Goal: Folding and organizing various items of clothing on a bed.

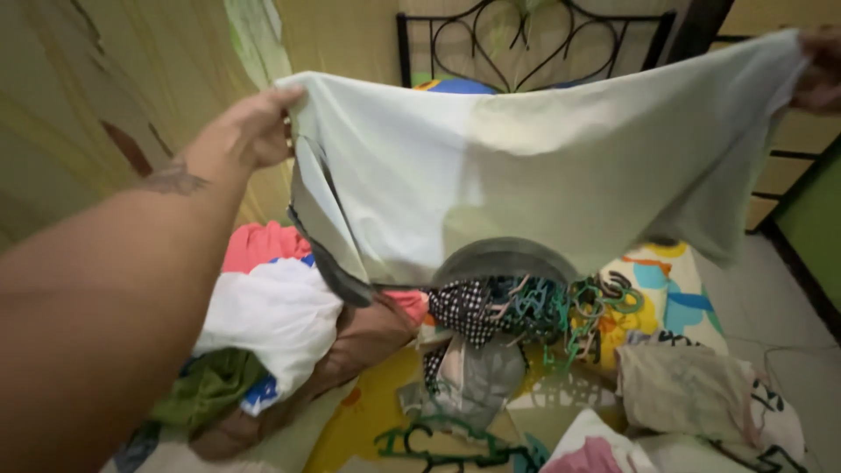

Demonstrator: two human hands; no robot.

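Currently, left hand and right hand pinch the pale cloth's top corners, spreading it above the laundry pile and tangled hangers.

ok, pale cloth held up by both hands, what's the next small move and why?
Probably bring the left hand and right hand together to fold the pale cloth in half: it hangs spread wide between both top corners, above the clothes pile.

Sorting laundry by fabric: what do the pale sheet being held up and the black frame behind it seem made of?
The pale sheet looks like thin, matte woven cotton or a blend: it drapes softly and light shows through. The black frame looks like painted metal: thin curled bars.
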